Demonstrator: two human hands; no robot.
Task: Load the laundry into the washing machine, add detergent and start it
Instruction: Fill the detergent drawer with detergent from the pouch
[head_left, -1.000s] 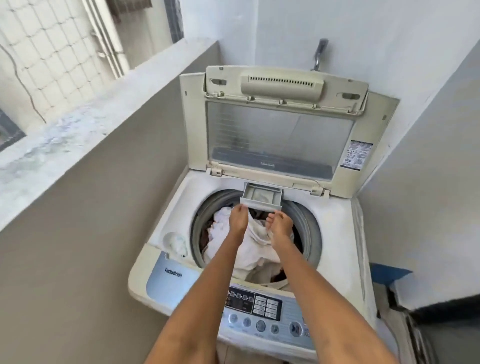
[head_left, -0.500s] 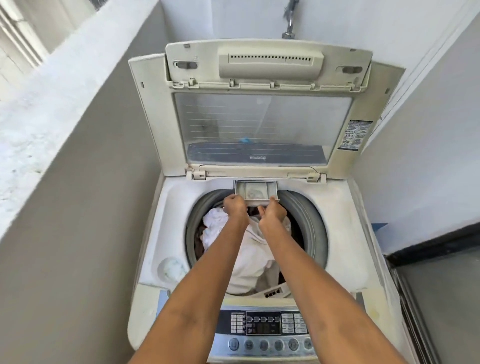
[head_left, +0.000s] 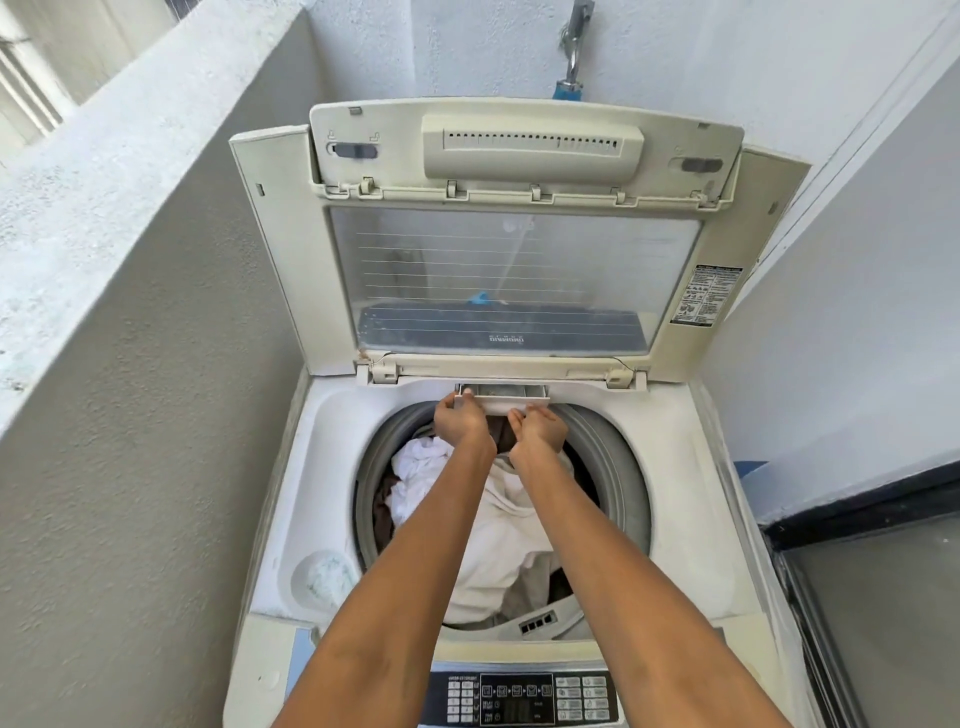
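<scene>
Washing machine (head_left: 691, 499): top-loading, cream-white, set in a narrow alcove between a textured grey wall on the left and a white wall on the right.
Lid (head_left: 514, 280): raised upright at the back, with a clear ribbed window and a vented handle panel along its top edge; a printed label sits on its right frame.
Detergent drawer (head_left: 511, 397): small white tray at the rear rim of the tub opening, just below the lid hinge, only a little way out of its slot (contents too small to tell).
Left hand (head_left: 460, 418): fingers curled at the drawer's left front corner, touching it.
Right hand (head_left: 540, 428): fingers curled at the underside of the drawer's front edge, right of centre (whether they pinch it or only press it cannot be told).
Laundry (head_left: 498, 535): inside the drum, a heap of mostly white cloth with brown pieces showing at the left and back, lying under both forearms.
Tub ring (head_left: 618, 467): grey, round, framing the drum opening.
Round recess (head_left: 324, 579): in the machine's top at front left, holding pale speckled residue.
Control panel (head_left: 524, 699): along the front edge, dark display with rows of buttons.
Tap (head_left: 574, 52): metal, on the wall above the lid, with a blue fitting beneath it.
</scene>
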